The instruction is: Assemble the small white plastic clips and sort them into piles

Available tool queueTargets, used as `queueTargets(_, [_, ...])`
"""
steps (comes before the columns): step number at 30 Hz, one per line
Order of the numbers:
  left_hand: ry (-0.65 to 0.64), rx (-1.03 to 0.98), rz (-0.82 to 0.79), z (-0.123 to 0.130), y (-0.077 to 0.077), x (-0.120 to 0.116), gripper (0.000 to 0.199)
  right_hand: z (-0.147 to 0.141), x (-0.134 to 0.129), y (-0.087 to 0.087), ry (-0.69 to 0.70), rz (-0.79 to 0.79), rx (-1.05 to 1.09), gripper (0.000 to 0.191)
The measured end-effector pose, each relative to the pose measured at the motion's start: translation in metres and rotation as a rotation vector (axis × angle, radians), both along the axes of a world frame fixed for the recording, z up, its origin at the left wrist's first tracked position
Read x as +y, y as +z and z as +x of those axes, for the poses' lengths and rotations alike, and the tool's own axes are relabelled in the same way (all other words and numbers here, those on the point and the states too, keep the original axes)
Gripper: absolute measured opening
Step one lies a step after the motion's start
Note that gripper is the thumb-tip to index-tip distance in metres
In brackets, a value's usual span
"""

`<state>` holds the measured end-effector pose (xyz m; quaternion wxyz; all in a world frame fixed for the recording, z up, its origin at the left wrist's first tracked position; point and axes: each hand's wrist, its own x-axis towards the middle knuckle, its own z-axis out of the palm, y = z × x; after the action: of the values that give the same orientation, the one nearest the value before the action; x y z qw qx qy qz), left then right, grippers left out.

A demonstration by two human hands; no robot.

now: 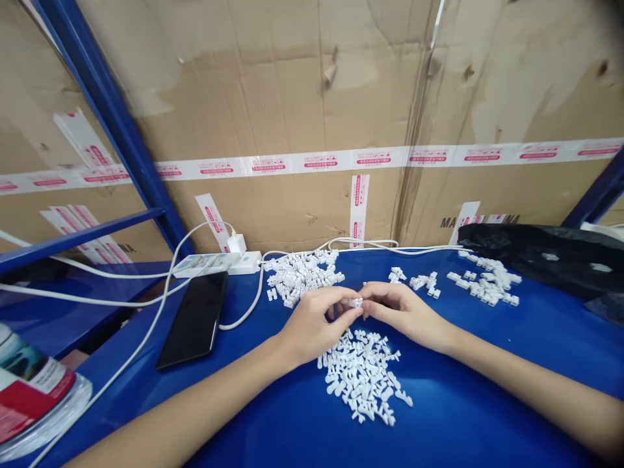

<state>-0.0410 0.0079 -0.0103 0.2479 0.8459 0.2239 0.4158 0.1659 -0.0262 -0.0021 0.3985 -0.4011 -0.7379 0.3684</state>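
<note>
Close together above the blue table, both hands meet at a small white plastic piece. My left hand pinches it between thumb and fingers. My right hand has its thumb and fingertips pressed at the piece's right side. Just below the hands lies a pile of small flat white parts. Behind my left hand is a heap of blocky white pieces. Farther right sit a small group of white pieces and a larger cluster.
A black phone lies left, beside a white power strip with white cables. A labelled plastic container stands at far left. A black bag lies at back right, before a cardboard wall and blue metal frame.
</note>
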Motion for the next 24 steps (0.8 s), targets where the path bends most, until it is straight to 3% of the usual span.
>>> queueTargets(3, [0.111,0.03,0.091,-0.003,0.002,0.004,0.017,0.001,0.0,0.002,-0.062,0.181,-0.123,0.025])
queueTargets(6, [0.309,0.113,0.247,-0.011,0.01,0.01,0.02,0.006,-0.001,0.006,-0.111,0.391,-0.269,0.02])
queueTargets(9, [0.539,0.273,0.417,-0.021,0.016,0.017,0.023,0.012,-0.004,0.01,-0.131,0.479,-0.314,0.018])
queueTargets(12, [0.672,0.376,0.435,-0.027,0.016,0.021,0.026,0.012,-0.006,0.012,-0.108,0.529,-0.374,0.02])
queueTargets(16, [0.712,0.463,0.431,-0.026,0.011,0.019,0.027,0.009,-0.005,0.01,-0.192,0.625,-0.569,0.023])
queueTargets(20, [0.699,0.487,0.444,-0.024,0.01,0.015,0.027,0.021,0.003,0.006,-0.533,0.632,-0.784,0.024])
queueTargets(22, [0.645,0.459,0.446,-0.024,0.013,0.014,0.026,0.03,0.007,0.003,-0.651,0.574,-0.859,0.025])
queueTargets(24, [0.509,0.415,0.445,-0.025,0.016,0.01,0.026,0.036,0.01,0.0,-0.677,0.496,-0.908,0.029])
